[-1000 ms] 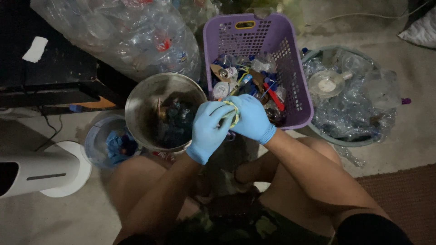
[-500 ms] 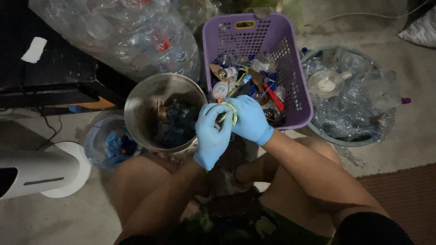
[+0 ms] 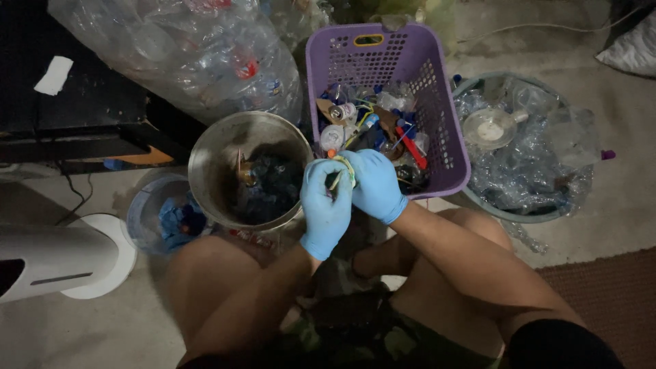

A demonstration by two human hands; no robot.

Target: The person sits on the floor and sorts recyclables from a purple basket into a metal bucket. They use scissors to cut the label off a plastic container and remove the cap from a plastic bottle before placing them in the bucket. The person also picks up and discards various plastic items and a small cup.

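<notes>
Both of my hands wear light blue gloves and meet in front of my knees. My left hand [image 3: 324, 205] and my right hand [image 3: 374, 184] pinch the same small yellowish-green item [image 3: 344, 171] between their fingertips; its exact kind is too small to tell. They hover between a round metal bucket [image 3: 205, 160] holding dark scraps on the left and a purple plastic basket [image 3: 447, 116] of mixed small waste behind them.
A big clear bag of plastic bottles [image 3: 184, 51] lies at the back left. A round basin of clear plastic packaging [image 3: 540, 157] sits at right. A small tub with blue pieces [image 3: 164, 219] and a white cylindrical appliance [image 3: 48, 260] stand left. My bare knees frame the bottom.
My hands stay together on the small item, with the left hand's fingers shifting slightly on it. Nothing else has moved.
</notes>
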